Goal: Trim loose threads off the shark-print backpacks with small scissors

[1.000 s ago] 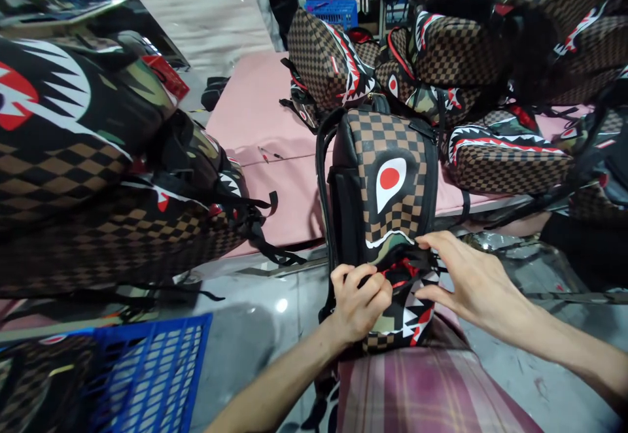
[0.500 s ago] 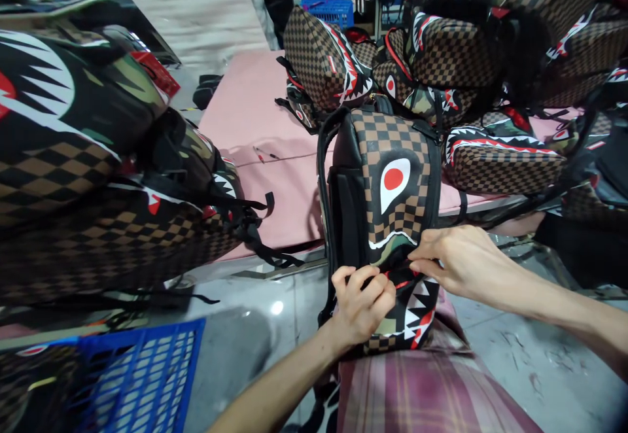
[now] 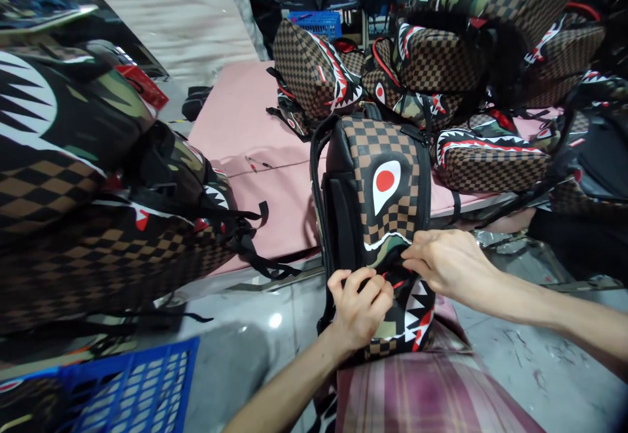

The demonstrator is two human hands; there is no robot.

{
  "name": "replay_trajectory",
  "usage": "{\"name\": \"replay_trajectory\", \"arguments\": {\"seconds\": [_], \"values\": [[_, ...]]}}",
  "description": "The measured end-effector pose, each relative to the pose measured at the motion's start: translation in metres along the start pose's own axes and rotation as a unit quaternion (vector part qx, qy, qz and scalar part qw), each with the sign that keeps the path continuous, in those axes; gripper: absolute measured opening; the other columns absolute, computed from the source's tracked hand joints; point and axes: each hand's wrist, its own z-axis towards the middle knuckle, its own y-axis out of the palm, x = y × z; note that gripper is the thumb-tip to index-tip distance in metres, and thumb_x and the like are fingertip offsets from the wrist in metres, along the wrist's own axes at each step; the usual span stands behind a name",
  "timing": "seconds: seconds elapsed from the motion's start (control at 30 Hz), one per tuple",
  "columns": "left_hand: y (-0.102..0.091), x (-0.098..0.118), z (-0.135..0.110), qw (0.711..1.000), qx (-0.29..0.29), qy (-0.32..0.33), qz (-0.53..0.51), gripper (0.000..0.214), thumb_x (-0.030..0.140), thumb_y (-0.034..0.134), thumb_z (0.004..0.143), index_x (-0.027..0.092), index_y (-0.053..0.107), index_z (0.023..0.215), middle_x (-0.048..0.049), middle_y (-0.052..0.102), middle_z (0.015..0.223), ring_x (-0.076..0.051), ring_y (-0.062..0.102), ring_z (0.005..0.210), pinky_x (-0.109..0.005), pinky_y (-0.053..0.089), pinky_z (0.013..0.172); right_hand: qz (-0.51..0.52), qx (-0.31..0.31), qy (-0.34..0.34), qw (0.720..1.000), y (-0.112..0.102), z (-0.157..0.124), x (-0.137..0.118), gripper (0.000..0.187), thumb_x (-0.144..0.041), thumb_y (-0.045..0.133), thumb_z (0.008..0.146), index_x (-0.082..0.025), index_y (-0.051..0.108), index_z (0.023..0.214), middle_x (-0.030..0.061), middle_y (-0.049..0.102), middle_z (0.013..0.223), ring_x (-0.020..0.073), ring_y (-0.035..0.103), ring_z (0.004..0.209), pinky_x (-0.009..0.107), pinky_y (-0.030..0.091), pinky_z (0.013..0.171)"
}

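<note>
Spread apart a second ago, the thumb and fingers of the right hand (image 3: 449,256) have come together in a pinch, while the left hand (image 3: 360,305) has kept nearly the same place on the backpack (image 3: 375,224); my view has swung too, carrying the left-edge things further left. Largest in my feed is the pink surface (image 3: 235,119), running through the middle of the frame. Checkered bags (image 3: 98,217) fill the left side, and a heap of similar bags (image 3: 436,60) covers the upper right. At centre I have the backpack, its long axis nearly upright in the frame, the top leaning slightly left. Its handle end points up and its lower end down toward plaid cloth (image 3: 407,390) at bottom centre; the printed front faces me. A blue basket (image 3: 193,354) sits at lower left. I see the left hand with fingers curled over the red-edged front pocket, gripping it. The right hand pinches at the pocket's upper right; exactly which part it grips I can't tell. Smallest are two thin items (image 3: 252,165) left of centre, on the surface.
</note>
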Motion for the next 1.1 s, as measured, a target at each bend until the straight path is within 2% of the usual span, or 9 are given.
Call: {"name": "replay_trajectory", "arguments": {"seconds": [0.13,0.23,0.53,0.73,0.9,1.1], "values": [[0.001,0.0,-0.001,1.0,0.015,0.007,0.001,0.016,0.012,0.049,0.085,0.02,0.058,0.075,0.0048,0.063,0.067,-0.013,0.053,0.081,-0.037,0.025,0.081,0.034,-0.02,-0.016,0.999,-0.005,-0.004,0.006,0.021,-0.03,0.052,0.084,-0.023,0.071,0.083,0.0021,0.066,0.078,0.0135,0.06,0.067,0.024,0.027,0.05],[0.002,-0.001,-0.003,1.0,0.017,0.007,-0.007,0.018,0.012,0.047,0.086,0.019,0.059,0.075,0.0044,0.064,0.067,-0.013,0.053,0.083,-0.037,0.025,0.082,0.026,-0.036,-0.022,0.999,-0.009,-0.003,0.006,0.019,-0.03,0.054,0.083,-0.025,0.071,0.088,0.0009,0.067,0.079,0.0134,0.061,0.067,0.024,0.024,0.049],[0.003,0.0,-0.003,1.0,0.024,-0.001,-0.013,0.019,0.014,0.049,0.087,0.021,0.06,0.074,0.0045,0.065,0.066,-0.013,0.054,0.081,-0.038,0.026,0.082,-0.002,-0.04,0.019,0.999,-0.004,-0.001,-0.005,0.026,-0.031,0.048,0.086,-0.02,0.071,0.08,0.0052,0.066,0.078,0.0139,0.059,0.064,0.024,0.024,0.049],[0.002,-0.001,-0.005,0.999,0.026,0.003,-0.022,0.016,0.012,0.05,0.086,0.019,0.061,0.076,0.0027,0.065,0.067,-0.014,0.055,0.083,-0.038,0.027,0.08,0.022,-0.028,-0.013,0.999,-0.006,-0.003,0.003,0.022,-0.03,0.051,0.083,-0.022,0.072,0.082,0.0039,0.066,0.076,0.0132,0.059,0.063,0.022,0.028,0.051],[0.001,-0.001,-0.004,1.0,0.021,0.007,-0.02,0.016,0.012,0.049,0.086,0.019,0.06,0.077,0.0028,0.066,0.067,-0.014,0.055,0.083,-0.038,0.027,0.08,0.002,-0.059,-0.005,0.998,-0.009,0.001,0.0,0.02,-0.03,0.053,0.083,-0.025,0.072,0.081,0.0028,0.068,0.077,0.0144,0.061,0.064,0.024,0.026,0.05],[0.0,-0.001,0.0,0.999,0.03,0.011,-0.021,0.017,0.011,0.048,0.086,0.019,0.059,0.076,0.0034,0.066,0.067,-0.014,0.056,0.081,-0.037,0.027,0.078,-0.013,-0.063,-0.012,0.998,-0.006,0.003,-0.003,0.019,-0.032,0.054,0.083,-0.026,0.071,0.086,0.0028,0.069,0.079,0.0157,0.062,0.067,0.025,0.025,0.05]]}}
